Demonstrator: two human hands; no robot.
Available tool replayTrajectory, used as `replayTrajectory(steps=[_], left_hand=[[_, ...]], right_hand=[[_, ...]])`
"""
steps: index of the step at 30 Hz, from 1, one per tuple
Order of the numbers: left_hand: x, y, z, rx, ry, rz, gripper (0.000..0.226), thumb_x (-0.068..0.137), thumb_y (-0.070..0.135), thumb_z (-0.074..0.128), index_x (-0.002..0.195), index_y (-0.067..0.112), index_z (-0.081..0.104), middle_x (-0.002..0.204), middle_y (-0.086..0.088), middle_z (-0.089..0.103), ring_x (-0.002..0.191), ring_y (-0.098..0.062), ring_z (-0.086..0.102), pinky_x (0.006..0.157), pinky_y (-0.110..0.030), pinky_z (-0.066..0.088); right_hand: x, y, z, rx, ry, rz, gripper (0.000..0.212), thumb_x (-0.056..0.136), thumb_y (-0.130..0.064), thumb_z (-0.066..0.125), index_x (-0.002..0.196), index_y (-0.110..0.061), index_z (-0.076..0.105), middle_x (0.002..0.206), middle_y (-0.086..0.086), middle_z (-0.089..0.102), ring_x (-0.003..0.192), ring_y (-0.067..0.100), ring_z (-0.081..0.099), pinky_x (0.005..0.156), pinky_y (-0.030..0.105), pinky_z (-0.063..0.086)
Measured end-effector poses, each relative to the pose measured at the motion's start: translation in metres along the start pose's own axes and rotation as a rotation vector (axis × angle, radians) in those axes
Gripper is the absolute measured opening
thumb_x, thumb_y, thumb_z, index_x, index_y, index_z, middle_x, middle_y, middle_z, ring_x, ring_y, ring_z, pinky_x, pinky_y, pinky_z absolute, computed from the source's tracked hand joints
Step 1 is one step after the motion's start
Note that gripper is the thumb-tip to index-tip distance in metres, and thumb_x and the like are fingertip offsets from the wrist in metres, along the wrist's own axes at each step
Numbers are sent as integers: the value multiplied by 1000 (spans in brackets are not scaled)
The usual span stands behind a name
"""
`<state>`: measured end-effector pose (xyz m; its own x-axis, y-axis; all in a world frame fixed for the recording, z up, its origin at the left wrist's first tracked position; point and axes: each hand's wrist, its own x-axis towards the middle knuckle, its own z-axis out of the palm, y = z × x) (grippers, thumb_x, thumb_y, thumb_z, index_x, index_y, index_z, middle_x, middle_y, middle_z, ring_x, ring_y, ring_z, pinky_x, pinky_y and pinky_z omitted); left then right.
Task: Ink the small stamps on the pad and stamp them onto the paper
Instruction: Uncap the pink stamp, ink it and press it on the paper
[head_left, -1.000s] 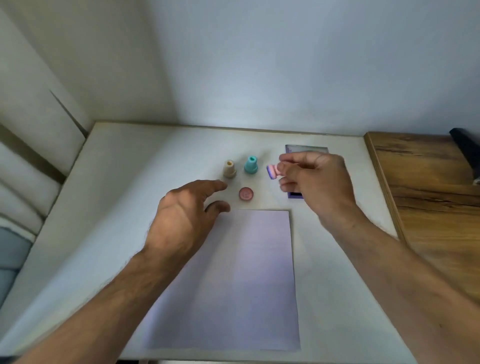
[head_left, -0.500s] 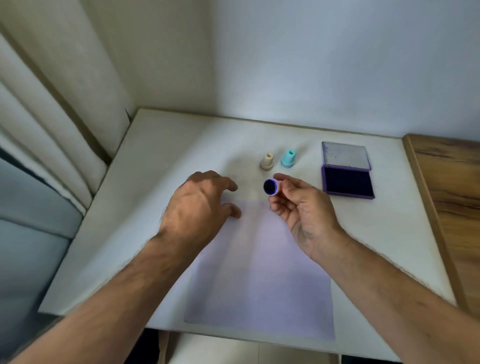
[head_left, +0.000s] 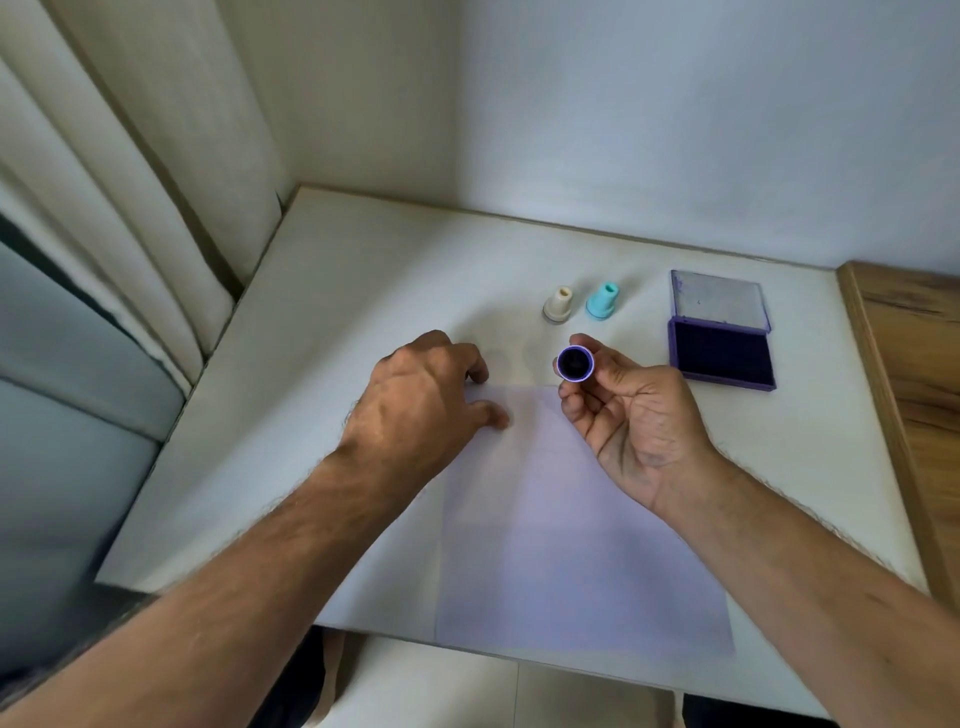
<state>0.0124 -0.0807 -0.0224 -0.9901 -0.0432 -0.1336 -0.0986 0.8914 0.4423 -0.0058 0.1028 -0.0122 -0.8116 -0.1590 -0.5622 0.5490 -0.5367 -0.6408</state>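
My right hand (head_left: 631, 423) holds a small round stamp (head_left: 575, 364) above the top edge of the paper, its dark inked face turned up toward me. A white sheet of paper (head_left: 571, 519) lies on the table in front of me. My left hand (head_left: 421, 410) rests palm down on the paper's top left corner, fingers spread. A beige stamp (head_left: 558, 305) and a teal stamp (head_left: 601, 301) stand upright side by side behind the paper. The purple ink pad (head_left: 722, 358) lies open to the right, its clear lid (head_left: 719, 300) folded back.
The white table (head_left: 363, 291) sits in a corner, with a wall behind and a curtain (head_left: 104, 208) on the left. A wooden surface (head_left: 914, 395) adjoins its right edge. The front edge runs just under the paper's bottom.
My right hand left the ink pad with the stamp and turned its inked face up over the paper. My left hand settled on the paper's corner. The view shifted left.
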Motion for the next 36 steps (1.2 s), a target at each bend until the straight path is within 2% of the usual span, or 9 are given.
replayTrajectory(steps=[4, 9, 15, 20, 25, 30, 33, 35, 36], left_hand=[[0, 3, 2, -7, 14, 20, 40, 73, 51, 76, 105, 29, 67, 98, 7, 58, 92, -17, 59, 73, -24, 43], [10, -1, -16, -128, -97, -26, 44, 70, 26, 84, 110, 30, 68, 97, 10, 65, 92, -11, 64, 83, -24, 52], [12, -7, -20, -117, -158, -9, 52, 64, 31, 88, 109, 31, 62, 83, 14, 62, 82, -10, 62, 68, -22, 47], [10, -12, -16, -138, -126, -21, 50, 61, 36, 89, 104, 29, 64, 80, 14, 61, 82, -12, 61, 67, -23, 47], [10, -15, -15, -139, -113, -28, 48, 60, 42, 88, 101, 30, 66, 82, 13, 61, 84, -12, 61, 68, -24, 49], [10, -17, -16, -147, -120, -10, 43, 60, 41, 86, 98, 33, 67, 79, 14, 59, 80, -9, 59, 59, -21, 41], [10, -18, -17, -163, -132, -17, 42, 60, 41, 87, 96, 34, 67, 79, 14, 58, 78, -9, 59, 54, -19, 40], [10, -18, -17, -174, -135, -23, 40, 60, 40, 87, 95, 35, 67, 79, 14, 58, 78, -9, 59, 53, -20, 40], [10, -18, -17, -176, -135, -27, 40, 60, 41, 87, 94, 35, 67, 79, 14, 58, 78, -9, 58, 53, -20, 40]], right_hand=[[1, -1, -3, -21, 1, -15, 26, 94, 1, 43, 96, -3, 68, 77, 8, 69, 61, 16, 62, 57, 22, 55], [2, -4, 1, -199, -17, -81, 19, 94, -3, 52, 101, -1, 70, 79, 10, 70, 64, 17, 62, 61, 24, 56], [-4, 8, 19, -720, -18, -432, 16, 90, -10, 66, 104, -10, 72, 77, -4, 75, 75, 12, 71, 72, 31, 60], [-3, 26, 29, -1084, 54, -734, 19, 84, -22, 75, 103, -19, 74, 84, -11, 74, 78, 1, 68, 76, 12, 51], [5, 35, 31, -1274, 27, -867, 19, 81, -26, 76, 100, -26, 73, 85, -16, 70, 77, 4, 67, 87, 47, 52], [10, 42, 27, -1363, 37, -902, 16, 80, -26, 75, 97, -25, 75, 85, -10, 73, 78, 1, 62, 92, 50, 45], [11, 43, 26, -1412, 45, -909, 15, 82, -26, 75, 96, -25, 75, 85, -9, 73, 74, 3, 64, 96, 44, 42], [11, 42, 26, -1430, 31, -905, 14, 83, -24, 75, 96, -23, 75, 87, -8, 72, 71, 4, 64, 96, 20, 39], [11, 42, 27, -1447, 25, -904, 13, 83, -22, 75, 96, -22, 75, 87, -6, 72, 70, 5, 64, 89, 5, 33]])
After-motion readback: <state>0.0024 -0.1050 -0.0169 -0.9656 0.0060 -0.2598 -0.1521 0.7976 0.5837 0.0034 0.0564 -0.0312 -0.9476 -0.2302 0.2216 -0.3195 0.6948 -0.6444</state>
